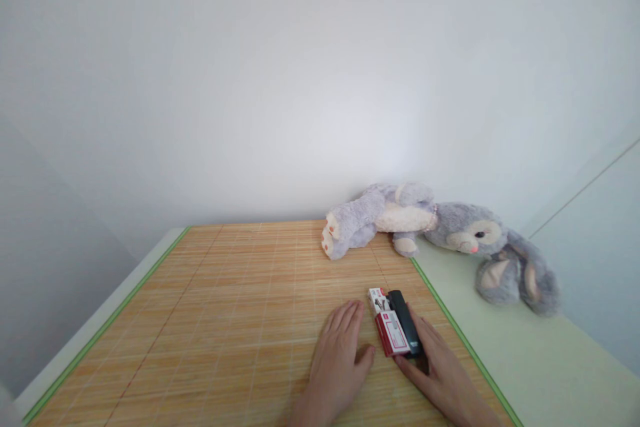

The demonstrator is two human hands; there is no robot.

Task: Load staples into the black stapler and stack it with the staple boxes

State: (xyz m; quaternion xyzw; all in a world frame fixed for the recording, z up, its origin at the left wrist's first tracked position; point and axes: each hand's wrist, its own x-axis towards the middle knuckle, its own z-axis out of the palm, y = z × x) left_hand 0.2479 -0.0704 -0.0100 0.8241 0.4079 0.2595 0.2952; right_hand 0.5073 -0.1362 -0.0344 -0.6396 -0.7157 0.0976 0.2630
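Observation:
A black stapler (406, 323) lies on the bamboo mat (225, 320), right of centre. Against its left side sit a white-and-red small box (393, 333) and, beyond that, another small white box with a dark picture (379, 301). My right hand (437, 363) grips the near end of the stapler, its fingers along the right side and its thumb at the near end of the red box. Left of the boxes, my left hand (340, 350) rests on the mat with fingers stretched out and thumb apart, holding nothing.
A grey plush rabbit (407, 217) lies on its side along the back, across the mat's far right corner. The mat has green edging (463, 340), with a pale tabletop (545, 360) beyond it. A white wall (280, 80) stands behind.

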